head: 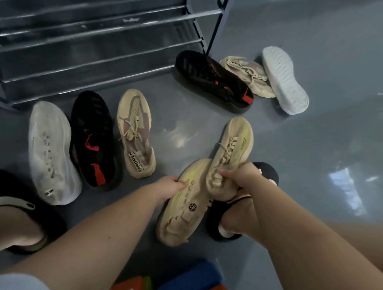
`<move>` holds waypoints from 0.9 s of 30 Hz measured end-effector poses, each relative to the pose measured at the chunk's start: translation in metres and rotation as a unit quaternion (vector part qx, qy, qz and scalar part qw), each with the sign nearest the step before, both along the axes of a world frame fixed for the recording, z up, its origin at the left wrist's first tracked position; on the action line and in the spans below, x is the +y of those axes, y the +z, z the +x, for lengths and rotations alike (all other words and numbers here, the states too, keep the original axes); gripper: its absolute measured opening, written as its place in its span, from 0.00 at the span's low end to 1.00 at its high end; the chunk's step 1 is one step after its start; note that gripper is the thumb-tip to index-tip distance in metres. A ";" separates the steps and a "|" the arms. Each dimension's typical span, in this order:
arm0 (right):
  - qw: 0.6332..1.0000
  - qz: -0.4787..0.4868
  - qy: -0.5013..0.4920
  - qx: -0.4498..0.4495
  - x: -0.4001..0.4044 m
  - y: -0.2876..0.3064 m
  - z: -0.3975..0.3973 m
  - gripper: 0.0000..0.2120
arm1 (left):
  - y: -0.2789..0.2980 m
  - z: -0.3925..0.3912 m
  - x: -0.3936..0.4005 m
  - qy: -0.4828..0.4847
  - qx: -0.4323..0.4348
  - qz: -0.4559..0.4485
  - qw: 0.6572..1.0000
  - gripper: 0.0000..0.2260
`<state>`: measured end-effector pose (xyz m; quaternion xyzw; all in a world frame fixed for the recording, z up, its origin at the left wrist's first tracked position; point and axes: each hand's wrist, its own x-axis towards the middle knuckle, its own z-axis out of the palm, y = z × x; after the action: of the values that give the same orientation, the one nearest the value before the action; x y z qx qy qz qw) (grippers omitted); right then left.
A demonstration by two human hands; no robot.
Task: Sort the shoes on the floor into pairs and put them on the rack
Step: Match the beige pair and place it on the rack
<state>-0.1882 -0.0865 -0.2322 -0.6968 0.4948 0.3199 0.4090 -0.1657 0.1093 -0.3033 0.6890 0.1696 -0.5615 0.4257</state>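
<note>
1. Head view: we see our left hand (171, 185) pinching the edge of the nearer tan shoe with the yellow streak (182, 209), and our right hand (243, 173) curled round the lace area of its tan mate (230, 151).
2. Both shoes lie just ahead of us, touching each other near their middles. The nearer one's long axis runs back towards us; the mate's runs up and away, toe pointing towards the far right.
3. The rack (98, 40) stands up and to the left of the held pair, its rails running across the view, so we judge the coming move to be a carry forward and leftward.
4. Our left hand is the nearer to the rack; both forearms reach out low from the bottom of the frame.
5. Between the pair and the rack lie a white shoe (51, 152), a black and red shoe (92, 138) and a beige shoe (136, 132), which we would have to pass over.
</note>
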 end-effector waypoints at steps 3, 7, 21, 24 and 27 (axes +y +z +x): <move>1.000 0.020 -0.004 0.006 -0.004 0.000 -0.001 0.24 | -0.002 -0.001 -0.007 -0.016 -0.017 0.023 0.999 0.18; 1.000 0.027 -0.012 -0.009 -0.007 0.002 -0.003 0.24 | -0.008 -0.005 -0.012 -0.009 -0.049 0.049 0.998 0.17; 0.987 0.083 -0.065 -0.121 0.017 0.021 0.004 0.22 | 0.038 0.040 0.042 0.183 -0.126 0.011 0.975 0.20; 0.981 0.107 -0.061 -0.152 0.037 0.023 0.015 0.23 | 0.046 0.046 0.068 0.230 -0.143 -0.001 0.963 0.15; 0.978 0.129 -0.037 -0.162 0.061 0.025 0.027 0.23 | 0.050 0.052 0.100 0.295 -0.151 0.004 0.944 0.14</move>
<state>-0.1617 -0.0256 -0.2074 -0.6623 0.4016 0.2483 0.5818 -0.1141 0.2088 -0.2530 0.6867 0.3010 -0.2997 0.5899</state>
